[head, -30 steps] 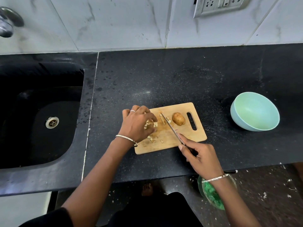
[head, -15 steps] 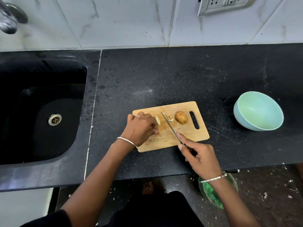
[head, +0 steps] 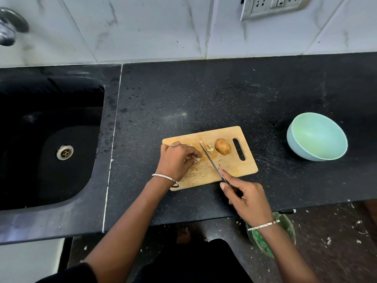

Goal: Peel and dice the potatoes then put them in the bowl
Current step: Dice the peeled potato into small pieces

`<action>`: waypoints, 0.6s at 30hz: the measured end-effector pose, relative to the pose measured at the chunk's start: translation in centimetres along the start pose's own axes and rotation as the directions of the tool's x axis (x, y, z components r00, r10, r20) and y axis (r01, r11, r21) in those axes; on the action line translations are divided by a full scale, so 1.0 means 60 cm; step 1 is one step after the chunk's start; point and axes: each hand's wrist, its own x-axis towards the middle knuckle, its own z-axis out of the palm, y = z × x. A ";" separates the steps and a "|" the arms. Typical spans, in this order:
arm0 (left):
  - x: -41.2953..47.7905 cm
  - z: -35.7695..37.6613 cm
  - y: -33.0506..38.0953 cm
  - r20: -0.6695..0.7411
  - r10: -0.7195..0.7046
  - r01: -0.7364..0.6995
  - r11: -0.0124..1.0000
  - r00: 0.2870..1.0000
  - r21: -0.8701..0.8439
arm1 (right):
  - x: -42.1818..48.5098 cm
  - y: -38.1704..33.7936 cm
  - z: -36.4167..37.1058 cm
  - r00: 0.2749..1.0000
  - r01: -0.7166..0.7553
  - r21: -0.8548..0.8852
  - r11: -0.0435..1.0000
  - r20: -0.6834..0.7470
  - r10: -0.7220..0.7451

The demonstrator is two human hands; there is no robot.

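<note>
I saw the surface with the board on it and the bowl well to the right. The right hand gripped the knife. A potato lay on the board, and the left hand pinched cut bits there.

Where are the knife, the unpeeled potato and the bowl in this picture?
knife point(head: 210, 160), head view, middle of the blade.
unpeeled potato point(head: 223, 146), head view, centre of its skin.
bowl point(head: 317, 137), head view, bare inner wall.
</note>
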 end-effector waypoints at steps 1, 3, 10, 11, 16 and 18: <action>0.000 0.000 0.001 0.002 -0.002 0.002 1.000 1.000 0.026 | -0.001 0.000 0.000 1.000 -0.001 -0.001 1.000 0.000 0.001; -0.002 -0.001 0.000 0.001 -0.016 0.016 0.998 1.000 0.057 | -0.002 0.001 0.000 1.000 -0.005 -0.003 1.000 -0.004 0.005; -0.008 -0.010 -0.008 -0.076 -0.091 0.095 0.994 0.993 0.054 | -0.001 -0.003 0.005 1.000 -0.014 0.008 1.000 -0.010 0.014; -0.009 -0.010 -0.009 -0.080 -0.090 0.097 0.992 0.993 0.085 | -0.002 -0.005 0.007 1.000 -0.014 0.007 1.000 -0.005 0.015; -0.014 -0.011 -0.008 -0.077 -0.095 0.110 0.968 0.993 0.226 | -0.010 -0.015 0.015 0.999 -0.032 0.014 0.999 0.013 0.032; -0.012 -0.010 -0.005 -0.073 -0.107 0.122 0.963 0.992 0.239 | -0.015 -0.017 0.017 0.999 -0.033 0.004 0.999 0.026 0.033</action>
